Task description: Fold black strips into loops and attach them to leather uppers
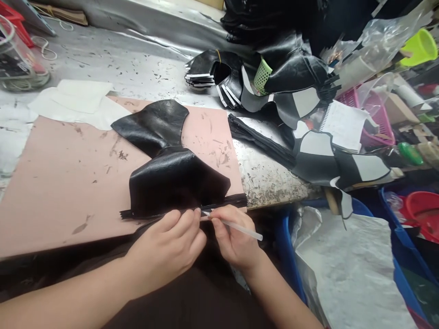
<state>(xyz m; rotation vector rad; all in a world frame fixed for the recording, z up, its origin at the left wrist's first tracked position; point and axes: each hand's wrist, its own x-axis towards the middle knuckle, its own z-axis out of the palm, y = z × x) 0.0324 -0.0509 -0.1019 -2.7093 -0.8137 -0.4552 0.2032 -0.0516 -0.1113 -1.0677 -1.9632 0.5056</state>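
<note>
A black leather piece (pixel 178 178) lies on the pink board (pixel 68 183), its lower edge along a black zipper strip (pixel 236 200) that sticks out at both ends. My left hand (pixel 171 246) is closed, fingertips pinching the zipper and the leather's edge. In my right hand (pixel 236 233) is a slim white pen (pixel 245 230), its tip touching or close to the strip beside my left fingertips. The exact contact is hidden by my fingers. Just behind, a second black leather piece (pixel 154 123) touches the first one.
White sheets (pixel 85 105) overlap the board's far left corner. To the right are a bundle of black strips (pixel 260 139), grey-and-black cut pieces (pixel 315 160) and a spiral notebook (pixel 343 125). Stacked leather parts (pixel 206 68) sit behind. Below the table's right edge stands a blue bin (pixel 288 256).
</note>
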